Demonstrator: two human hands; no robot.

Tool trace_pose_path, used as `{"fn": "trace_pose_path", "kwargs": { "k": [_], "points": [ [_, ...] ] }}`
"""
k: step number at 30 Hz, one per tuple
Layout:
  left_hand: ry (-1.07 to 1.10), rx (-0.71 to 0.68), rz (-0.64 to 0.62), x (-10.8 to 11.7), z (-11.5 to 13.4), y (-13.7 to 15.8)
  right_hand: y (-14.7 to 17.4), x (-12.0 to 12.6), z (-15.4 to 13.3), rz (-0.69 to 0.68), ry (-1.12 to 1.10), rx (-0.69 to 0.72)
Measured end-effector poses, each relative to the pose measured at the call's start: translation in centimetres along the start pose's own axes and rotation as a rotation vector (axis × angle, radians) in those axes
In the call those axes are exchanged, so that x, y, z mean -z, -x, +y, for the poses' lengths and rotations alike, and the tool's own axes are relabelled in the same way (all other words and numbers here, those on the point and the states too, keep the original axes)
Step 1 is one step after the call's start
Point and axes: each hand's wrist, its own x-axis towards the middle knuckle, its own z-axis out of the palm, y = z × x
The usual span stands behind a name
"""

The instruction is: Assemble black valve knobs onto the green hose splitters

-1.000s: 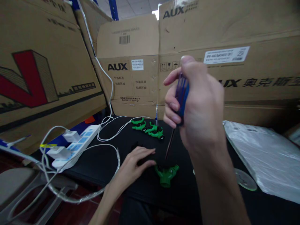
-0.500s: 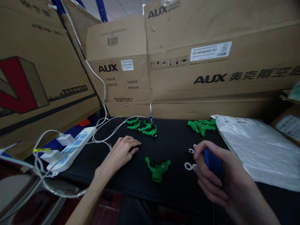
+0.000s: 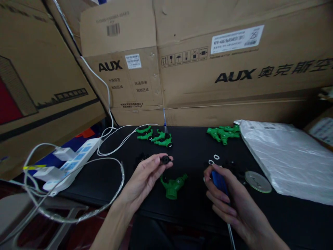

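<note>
Between the thumb and fingers of my left hand (image 3: 145, 175) is a small black plastic part (image 3: 164, 159), raised above the table. Just below and beyond those fingertips, a green Y-shaped hose connector (image 3: 173, 186) stands on the table. My right hand (image 3: 229, 205) is closed around the blue handle of a screwdriver (image 3: 220, 181); its metal shaft points down toward me from under the palm. Several white ring washers (image 3: 216, 157) lie just beyond the right hand, some partly covered by its fingers.
Green connectors lie in two groups, one at back left (image 3: 162, 139) and one at back right (image 3: 224, 134). A white power strip (image 3: 74, 163) with cables is at left, a white plastic package (image 3: 283, 156) and a round clear disc (image 3: 258, 181) at right. Cardboard boxes (image 3: 187, 80) wall the back.
My left hand has come up from the table and right, now with the small black part in its fingers. My right hand has shifted slightly left, uncovering the disc and the screwdriver's shaft.
</note>
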Motion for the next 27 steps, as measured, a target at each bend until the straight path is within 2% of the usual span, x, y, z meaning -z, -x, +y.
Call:
{"fn": "trace_pose_path", "kwargs": {
  "k": [5, 13, 22, 27],
  "points": [
    [0.141, 0.076, 0.077, -0.5, 0.1, 0.4, -0.5, 0.4, 1.0, -0.006, -0.004, -0.056],
    [0.199, 0.109, 0.106, 0.3, -0.2, 0.3, -0.8, 0.2, 1.6, -0.016, 0.061, -0.081],
    [0.322, 0.199, 0.133, 0.2, -0.6, 0.5, -0.8, 0.3, 1.8, -0.010, 0.051, -0.088],
    [0.314, 0.180, 0.114, 0.7, -0.9, 0.4, -0.7, 0.8, 2.1, 0.011, 0.046, -0.107]
  ]
}}
